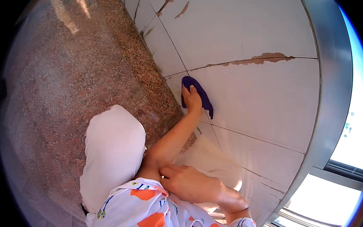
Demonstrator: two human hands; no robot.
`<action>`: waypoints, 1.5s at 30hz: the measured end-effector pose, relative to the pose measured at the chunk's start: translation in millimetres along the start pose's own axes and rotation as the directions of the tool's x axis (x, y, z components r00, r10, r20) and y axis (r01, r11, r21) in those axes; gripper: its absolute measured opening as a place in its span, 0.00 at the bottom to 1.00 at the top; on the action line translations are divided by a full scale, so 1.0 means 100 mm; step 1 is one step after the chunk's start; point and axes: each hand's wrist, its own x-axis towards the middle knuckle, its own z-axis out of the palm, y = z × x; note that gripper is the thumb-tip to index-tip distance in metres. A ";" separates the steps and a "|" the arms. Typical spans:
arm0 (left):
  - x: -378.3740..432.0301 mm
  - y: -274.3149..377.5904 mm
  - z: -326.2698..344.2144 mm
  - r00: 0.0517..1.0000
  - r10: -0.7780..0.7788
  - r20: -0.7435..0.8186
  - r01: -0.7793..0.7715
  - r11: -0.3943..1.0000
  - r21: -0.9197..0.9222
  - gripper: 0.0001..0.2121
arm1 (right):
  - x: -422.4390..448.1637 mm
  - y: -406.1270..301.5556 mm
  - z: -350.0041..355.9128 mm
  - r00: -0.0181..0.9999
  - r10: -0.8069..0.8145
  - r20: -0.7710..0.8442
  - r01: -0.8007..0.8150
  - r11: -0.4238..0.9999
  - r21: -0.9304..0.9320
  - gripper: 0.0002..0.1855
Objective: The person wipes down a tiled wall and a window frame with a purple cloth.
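Note:
My left hand (193,98) presses a dark purple cloth (202,93) against the white wall tiles (253,99), low down near the floor. Its thumb and fingers lie over the cloth, and the arm is stretched out. Close to my body, my right hand (190,182) is bent across to my left upper arm. Its fingers are curled at the hem of the left sleeve (155,186), where the patterned white fabric bunches up. Part of that hold is hidden behind the hand.
Speckled reddish-brown stone floor (57,87) meets the wall along a darker stone border (137,64). Brown chipped patches (266,59) run along the tile joints. A metal ledge (333,78) and bright windows (325,198) bound the right. My knee in white trousers (115,145) is at left.

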 end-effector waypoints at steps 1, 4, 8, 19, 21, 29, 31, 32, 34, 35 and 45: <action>0.03 0.01 0.02 1.000 0.017 -0.007 -0.017 1.000 -0.005 0.25 | -0.04 0.06 -0.01 1.000 -0.015 -0.002 0.015 1.000 -0.012 0.09; 0.56 -0.25 0.00 0.935 0.323 -0.145 -0.309 0.944 0.115 0.24 | -0.10 0.15 -0.01 0.997 -0.054 -0.046 0.052 0.998 -0.038 0.06; 1.54 -0.75 -0.29 0.898 0.323 -0.299 -0.293 0.945 0.141 0.23 | -0.18 0.39 -0.07 0.979 -0.016 -0.202 0.008 0.999 -0.041 0.08; 1.12 -0.44 -0.18 0.935 0.320 -0.154 -0.299 0.943 0.143 0.23 | -0.11 0.70 -0.16 0.988 -0.073 0.137 0.090 0.988 -0.124 0.11; 1.26 -0.12 -0.26 0.894 0.430 -0.125 -0.404 0.894 0.193 0.24 | -0.12 0.67 -0.11 0.992 -0.116 0.058 0.126 0.971 -0.204 0.12; 1.04 -1.11 -0.34 0.956 0.170 -0.238 -0.168 0.985 0.030 0.23 | -0.37 0.49 0.13 0.993 -0.100 -0.068 0.073 0.943 -0.326 0.11; 0.72 -1.67 -0.33 0.973 -0.057 -0.224 0.046 0.997 -0.055 0.23 | -0.42 0.44 0.24 0.996 -0.075 -0.055 0.052 0.938 -0.342 0.11; 0.54 -1.81 -0.29 0.967 -0.151 -0.207 0.134 0.987 -0.093 0.23 | -0.47 0.41 0.28 0.999 -0.046 -0.021 0.036 0.938 -0.345 0.10; 0.31 -1.89 -0.24 0.943 -0.277 -0.186 0.247 0.954 -0.170 0.23 | -0.52 0.35 0.34 1.000 -0.014 0.005 0.015 0.937 -0.349 0.09; 0.18 -1.93 -0.24 0.935 -0.309 -0.177 0.274 0.942 -0.195 0.23 | -0.54 0.32 0.37 1.000 -0.005 0.011 0.009 0.937 -0.349 0.09; -0.30 -0.57 0.12 0.791 0.598 -0.127 -0.577 0.799 0.169 0.24 | -0.51 0.11 0.39 0.999 0.017 -0.031 -0.027 0.923 -0.384 0.10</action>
